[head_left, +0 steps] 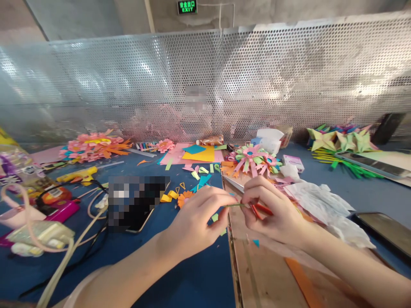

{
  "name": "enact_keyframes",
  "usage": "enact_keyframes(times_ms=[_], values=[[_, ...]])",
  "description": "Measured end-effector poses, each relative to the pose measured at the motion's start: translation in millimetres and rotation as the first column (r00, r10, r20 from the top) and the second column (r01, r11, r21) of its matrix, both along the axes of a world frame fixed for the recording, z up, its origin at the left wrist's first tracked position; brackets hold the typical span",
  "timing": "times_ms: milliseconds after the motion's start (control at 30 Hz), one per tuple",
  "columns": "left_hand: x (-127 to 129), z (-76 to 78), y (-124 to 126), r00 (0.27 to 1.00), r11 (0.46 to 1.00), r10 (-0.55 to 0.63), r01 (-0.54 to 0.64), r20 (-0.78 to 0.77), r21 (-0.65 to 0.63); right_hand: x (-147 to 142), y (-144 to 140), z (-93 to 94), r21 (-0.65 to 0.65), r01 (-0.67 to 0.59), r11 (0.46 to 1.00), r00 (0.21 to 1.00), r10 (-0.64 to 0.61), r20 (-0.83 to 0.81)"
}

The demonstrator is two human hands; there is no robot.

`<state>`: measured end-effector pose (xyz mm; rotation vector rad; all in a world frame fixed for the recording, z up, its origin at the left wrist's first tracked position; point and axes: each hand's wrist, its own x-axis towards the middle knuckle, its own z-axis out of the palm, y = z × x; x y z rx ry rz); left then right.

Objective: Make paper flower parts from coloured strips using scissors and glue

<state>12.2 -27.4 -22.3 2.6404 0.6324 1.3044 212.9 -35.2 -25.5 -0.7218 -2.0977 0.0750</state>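
Observation:
My left hand (201,216) pinches one end of a thin green strip (236,205), seen edge-on, between thumb and fingers. The fingertips of my right hand (272,211) close on the strip's other end, so it spans the short gap between both hands. Scissors with red handles (263,208) are held in my right hand too, their blade (233,184) pointing away to the upper left. Below the hands is a brown board (266,265) with a small blue paper scrap (256,243) on it. An orange paper flower (185,199) lies just beyond my left hand.
A phone (141,214), yellow glue gun (78,175) and cables crowd the left side. Paper flowers (252,158), coloured sheets (199,153) and scraps lie behind my hands. Crumpled tissues (324,205) and another phone (385,233) are right. A perforated metal panel (257,85) borders the back.

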Motion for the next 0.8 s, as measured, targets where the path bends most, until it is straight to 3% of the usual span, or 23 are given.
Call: enact_keyframes(times_ms=[667, 733, 800], values=[[1.8, 2.1, -2.0, 1.000, 1.000, -0.001, 0.001, 0.022, 0.009, 2.1, -1.6, -7.2, -0.013, -0.003, 1.000, 1.000, 0.003, 0.004], [1.9, 2.9, -3.9, 0.999, 0.997, 0.012, -0.009, 0.038, -0.077, 2.2, -1.5, -7.8, -0.009, 0.004, 1.000, 1.000, -0.004, -0.002], [1.4, 3.5, -4.7, 0.995, 0.961, 0.027, 0.002, 0.100, -0.276, 1.8, -1.3, -7.0, -0.007, 0.007, 1.000, 1.000, -0.007, -0.014]])
